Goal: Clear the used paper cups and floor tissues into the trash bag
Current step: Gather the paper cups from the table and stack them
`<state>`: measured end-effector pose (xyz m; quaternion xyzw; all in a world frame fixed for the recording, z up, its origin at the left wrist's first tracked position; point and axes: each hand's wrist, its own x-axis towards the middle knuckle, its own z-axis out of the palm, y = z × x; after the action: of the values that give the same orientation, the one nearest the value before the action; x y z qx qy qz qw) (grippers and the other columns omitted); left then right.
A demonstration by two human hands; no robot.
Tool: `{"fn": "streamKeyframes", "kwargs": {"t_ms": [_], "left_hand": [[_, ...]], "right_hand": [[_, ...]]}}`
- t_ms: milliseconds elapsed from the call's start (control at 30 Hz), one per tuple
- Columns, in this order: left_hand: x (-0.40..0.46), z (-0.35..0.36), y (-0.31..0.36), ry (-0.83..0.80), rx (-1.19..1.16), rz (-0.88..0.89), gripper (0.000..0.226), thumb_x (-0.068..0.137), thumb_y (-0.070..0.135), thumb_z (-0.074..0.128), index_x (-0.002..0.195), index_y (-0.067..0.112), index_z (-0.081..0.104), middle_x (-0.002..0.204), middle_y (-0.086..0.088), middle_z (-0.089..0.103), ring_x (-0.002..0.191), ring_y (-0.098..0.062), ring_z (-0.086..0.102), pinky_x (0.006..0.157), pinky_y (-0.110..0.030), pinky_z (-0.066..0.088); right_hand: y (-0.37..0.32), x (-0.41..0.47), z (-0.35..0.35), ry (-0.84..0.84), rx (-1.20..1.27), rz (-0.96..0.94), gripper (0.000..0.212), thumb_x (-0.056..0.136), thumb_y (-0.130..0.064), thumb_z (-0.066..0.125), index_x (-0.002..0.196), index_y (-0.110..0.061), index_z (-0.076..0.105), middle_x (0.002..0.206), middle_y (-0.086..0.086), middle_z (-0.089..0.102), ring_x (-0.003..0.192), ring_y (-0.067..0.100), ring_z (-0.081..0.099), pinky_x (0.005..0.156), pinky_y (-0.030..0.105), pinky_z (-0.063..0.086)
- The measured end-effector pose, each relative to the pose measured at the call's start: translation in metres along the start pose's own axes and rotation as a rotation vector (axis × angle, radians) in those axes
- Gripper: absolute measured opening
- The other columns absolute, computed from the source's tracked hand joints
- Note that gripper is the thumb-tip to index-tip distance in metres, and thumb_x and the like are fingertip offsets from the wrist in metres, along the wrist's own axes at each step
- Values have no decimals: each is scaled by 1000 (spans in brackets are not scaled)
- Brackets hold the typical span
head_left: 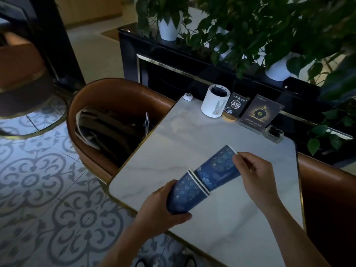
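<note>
While the left hand (163, 205) clamps nested blue paper cups (185, 193), the right hand (254, 174) pinches another blue paper cup (217, 168) by its rim, base entering their mouth, axes aligned.

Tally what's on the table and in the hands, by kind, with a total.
Blue paper cups, nested, left-hand stack showing two rims plus the one in the right hand: 3
White cylindrical holder: 1
Table number sign A10: 1
Dark menu card stand: 1
Clear ashtray: 1
Small white call button: 1
Total: 8
</note>
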<state>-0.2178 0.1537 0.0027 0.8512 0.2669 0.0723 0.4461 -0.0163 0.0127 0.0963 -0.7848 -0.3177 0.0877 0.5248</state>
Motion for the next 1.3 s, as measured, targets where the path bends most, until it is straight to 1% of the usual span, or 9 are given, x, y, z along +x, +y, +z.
{"fn": "streamKeyframes", "kwargs": {"t_ms": [333, 467, 600, 767, 867, 1033, 1100, 1200, 1300], "left_hand": [[-31, -12, -41, -20, -57, 8, 83, 56, 65, 79, 127, 47, 39, 111, 19, 65, 94, -4, 65, 80, -32, 55], [-42, -13, -47, -44, -68, 21, 81, 57, 65, 79, 126, 48, 37, 112, 21, 64, 95, -2, 64, 79, -32, 56], [-54, -11, -43, -61, -60, 34, 80, 59, 65, 78, 125, 50, 37, 111, 23, 63, 95, 1, 63, 79, -30, 57], [-66, -1, -21, -73, -32, 63, 81, 59, 62, 78, 127, 50, 35, 114, 20, 63, 96, -1, 63, 80, -31, 57], [-89, 28, 16, -150, 84, 120, 83, 59, 62, 77, 129, 50, 34, 116, 19, 63, 98, -2, 63, 83, -29, 56], [-99, 43, 19, -172, 155, 143, 86, 60, 63, 76, 135, 46, 36, 119, 19, 65, 100, -2, 64, 86, -24, 55], [-118, 66, 38, -240, 200, 173, 87, 62, 62, 77, 137, 43, 38, 121, 18, 64, 103, -3, 63, 86, -18, 51], [-151, 111, 59, -348, 242, 233, 90, 61, 65, 78, 140, 41, 40, 127, 18, 63, 110, -3, 62, 89, -16, 47], [-178, 151, 73, -514, 286, 236, 103, 61, 67, 78, 148, 42, 30, 142, 20, 52, 124, -5, 55, 98, -18, 42]], "right_hand": [[-12, -43, 60, -99, -55, 35, 20, 95, -15, 56, 83, -12, 71, 77, 0, 70, 69, 8, 64, 61, 18, 48], [-14, -49, 59, -41, -71, 8, 23, 98, -14, 50, 94, -12, 72, 81, -2, 74, 81, 13, 70, 75, 17, 52], [-10, -57, 51, -4, -73, 29, 23, 98, -14, 48, 96, -10, 71, 79, 1, 74, 81, 16, 71, 78, 21, 54], [-4, -90, 54, -162, -31, 84, 32, 97, -31, 45, 115, -15, 65, 113, -5, 70, 107, 7, 63, 93, 20, 49], [7, -139, 32, -278, -4, 152, 41, 94, -45, 42, 127, -27, 57, 129, -15, 60, 120, -6, 51, 102, 14, 39], [14, -169, 22, -345, -36, 178, 55, 81, -57, 51, 130, -33, 48, 131, -17, 55, 121, -5, 49, 102, 16, 37], [25, -198, -7, -306, -29, 213, 56, 79, -56, 54, 130, -34, 46, 129, -17, 55, 118, -5, 51, 100, 14, 38], [53, -261, -50, -232, 42, 286, 53, 80, -51, 58, 129, -35, 45, 127, -14, 54, 114, 5, 56, 99, 27, 45], [79, -325, -84, -171, 111, 381, 56, 78, -55, 58, 129, -40, 42, 128, -9, 51, 115, 3, 53, 98, 30, 46]]}}
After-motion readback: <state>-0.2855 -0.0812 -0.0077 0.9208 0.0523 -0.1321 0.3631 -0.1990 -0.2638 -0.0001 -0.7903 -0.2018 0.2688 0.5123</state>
